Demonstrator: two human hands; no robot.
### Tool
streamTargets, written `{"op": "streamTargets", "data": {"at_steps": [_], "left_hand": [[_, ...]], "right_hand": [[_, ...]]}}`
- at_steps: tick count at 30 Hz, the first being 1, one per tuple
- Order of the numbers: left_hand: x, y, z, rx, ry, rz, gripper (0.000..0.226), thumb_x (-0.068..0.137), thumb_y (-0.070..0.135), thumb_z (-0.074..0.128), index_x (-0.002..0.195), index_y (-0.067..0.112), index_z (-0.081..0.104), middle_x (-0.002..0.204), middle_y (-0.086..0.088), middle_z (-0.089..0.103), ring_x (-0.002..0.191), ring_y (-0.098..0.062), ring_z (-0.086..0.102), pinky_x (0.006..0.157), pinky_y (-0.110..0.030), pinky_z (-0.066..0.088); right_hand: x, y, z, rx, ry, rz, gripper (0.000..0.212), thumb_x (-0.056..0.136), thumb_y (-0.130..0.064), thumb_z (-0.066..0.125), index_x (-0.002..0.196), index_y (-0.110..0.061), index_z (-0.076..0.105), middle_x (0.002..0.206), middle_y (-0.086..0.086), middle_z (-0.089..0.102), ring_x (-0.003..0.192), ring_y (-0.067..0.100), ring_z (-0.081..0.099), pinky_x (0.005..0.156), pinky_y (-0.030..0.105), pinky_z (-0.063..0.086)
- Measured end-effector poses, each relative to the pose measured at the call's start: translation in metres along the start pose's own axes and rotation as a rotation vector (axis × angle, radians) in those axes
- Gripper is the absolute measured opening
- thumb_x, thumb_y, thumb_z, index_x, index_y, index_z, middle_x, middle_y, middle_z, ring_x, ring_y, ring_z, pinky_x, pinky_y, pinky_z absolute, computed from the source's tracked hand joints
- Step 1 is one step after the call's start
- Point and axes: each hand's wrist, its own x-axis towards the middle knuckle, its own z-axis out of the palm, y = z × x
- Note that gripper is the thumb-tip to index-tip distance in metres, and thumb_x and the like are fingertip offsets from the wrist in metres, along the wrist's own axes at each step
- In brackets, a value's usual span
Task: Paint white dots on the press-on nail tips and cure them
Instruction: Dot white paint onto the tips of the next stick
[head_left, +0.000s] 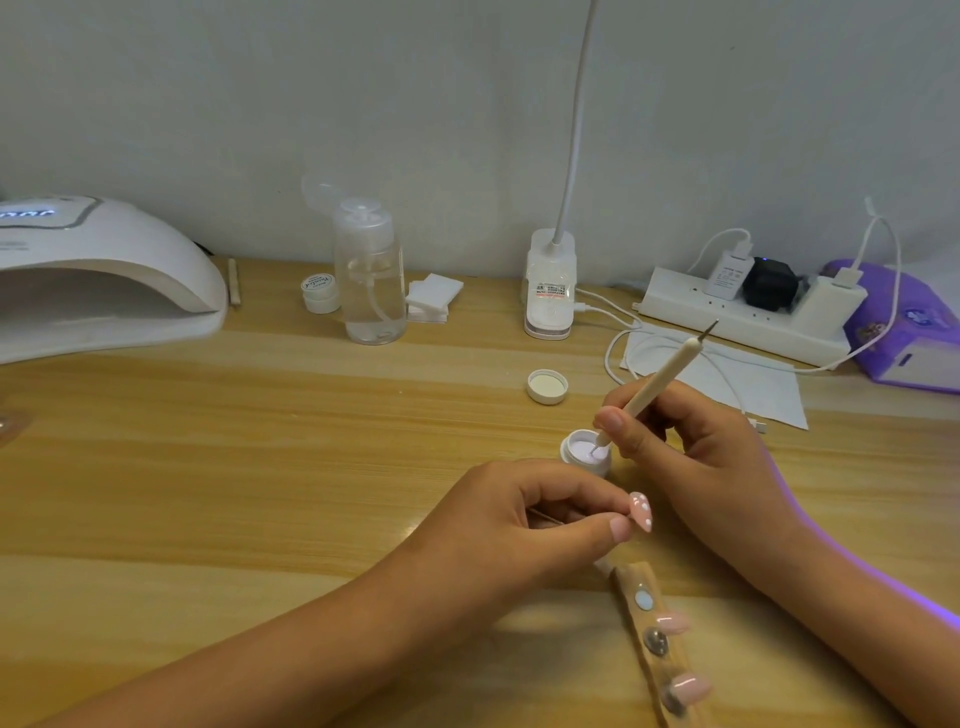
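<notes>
My left hand (524, 525) pinches a thin stick that carries a pink nail tip (641, 511) with white dots on it. My right hand (685, 447) grips a cream dotting pen (655, 383), whose lower end dips into a small open jar of white gel (587, 451). A tan holder strip (655, 644) lies near the front edge with two plain pink nail tips (673, 622) and round pads on it. The white curing lamp (104, 270) stands at the far left with its display lit.
The jar's white lid (547, 386) lies behind the jar. Along the wall stand a clear pump bottle (372, 280), a small closed jar (320, 293), cotton pads (433, 297), a desk lamp base (549, 291), a power strip (748, 312) with cables, a white sheet and a purple pack (904, 327).
</notes>
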Motion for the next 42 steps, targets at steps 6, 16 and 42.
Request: {"op": "streamTargets", "data": {"at_steps": [6,16,42], "left_hand": [[0.001,-0.001,0.000,-0.018,-0.001,-0.010,0.011,0.082,0.031,0.069,0.090,0.033,0.076,0.094,0.008,0.075,0.094,-0.015,0.069,0.089,-0.030,0.052],[0.001,-0.002,-0.002,-0.060,0.036,-0.026,0.023,0.076,0.044,0.066,0.095,0.036,0.075,0.100,0.001,0.074,0.103,-0.031,0.063,0.092,-0.045,0.051],[-0.001,0.006,0.001,-0.050,0.105,-0.031,0.018,0.078,0.032,0.068,0.093,0.027,0.077,0.097,-0.012,0.071,0.083,-0.012,0.058,0.080,-0.033,0.049]], "right_hand": [[0.001,-0.007,-0.007,0.299,0.194,0.072,0.017,0.073,-0.035,0.072,0.080,-0.021,0.067,0.073,-0.004,0.067,0.070,0.009,0.061,0.068,0.019,0.052],[-0.013,-0.012,-0.008,0.890,0.185,0.318,0.036,0.083,-0.017,0.069,0.058,-0.016,0.043,0.053,0.001,0.033,0.048,0.008,0.038,0.069,0.035,0.059],[-0.017,-0.014,-0.004,0.771,0.031,0.229,0.030,0.075,-0.011,0.066,0.053,-0.022,0.049,0.049,-0.002,0.043,0.047,0.005,0.045,0.070,0.032,0.058]]}}
